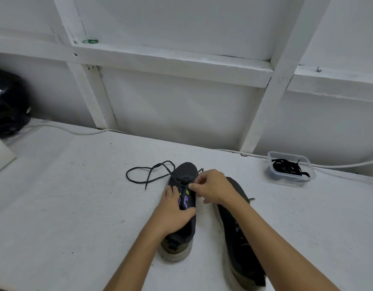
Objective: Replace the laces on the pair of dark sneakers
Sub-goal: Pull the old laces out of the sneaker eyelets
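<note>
Head view, left hand (pixel 174 208) fingers clasping left sneaker (pixel 182 208), right hand (pixel 210 189) fingers pinching its lace (pixel 149 175)

Dim flat light, soft shadows, wide-angle bend at edges, slightly soft img

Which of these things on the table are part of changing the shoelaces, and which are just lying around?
Part of the job:
left sneaker, held by the left hand
its dark lace, pinched by the right hand
right sneaker
plastic tub of black laces

Just lying about:
black helmet
white cable
green rubber band
</note>
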Available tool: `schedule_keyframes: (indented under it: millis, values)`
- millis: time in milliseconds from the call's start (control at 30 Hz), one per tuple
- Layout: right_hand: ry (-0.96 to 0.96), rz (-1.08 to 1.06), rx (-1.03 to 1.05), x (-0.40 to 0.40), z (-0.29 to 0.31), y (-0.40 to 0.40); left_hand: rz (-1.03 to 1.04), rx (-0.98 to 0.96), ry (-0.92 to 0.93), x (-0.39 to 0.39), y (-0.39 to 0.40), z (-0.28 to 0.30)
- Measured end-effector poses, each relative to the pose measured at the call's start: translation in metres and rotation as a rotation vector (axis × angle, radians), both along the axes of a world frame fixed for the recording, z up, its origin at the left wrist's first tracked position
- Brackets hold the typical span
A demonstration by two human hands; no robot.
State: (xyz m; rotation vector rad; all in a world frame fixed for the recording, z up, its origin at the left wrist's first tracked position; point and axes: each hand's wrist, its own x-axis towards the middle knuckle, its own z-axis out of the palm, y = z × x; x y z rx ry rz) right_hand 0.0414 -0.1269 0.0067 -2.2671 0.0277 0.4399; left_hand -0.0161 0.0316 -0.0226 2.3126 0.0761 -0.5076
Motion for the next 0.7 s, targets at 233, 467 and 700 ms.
schedule_keyframes:
  millis: [233, 467, 700]
  values:
    - [-0.154, -0.218, 0.118, 0.008, 0.002, 0.0, -0.003, -0.004, 0.002, 0.0, 0.0, -0.001]
    - [0.07, -0.179, 0.092, 0.013, 0.007, -0.022, -0.004, 0.002, 0.005, 0.0, 0.0, 0.0]
    - [0.114, -0.061, 0.176, 0.0, -0.005, -0.008, 0.001, 0.002, -0.004, 0.0, 0.0, 0.0]
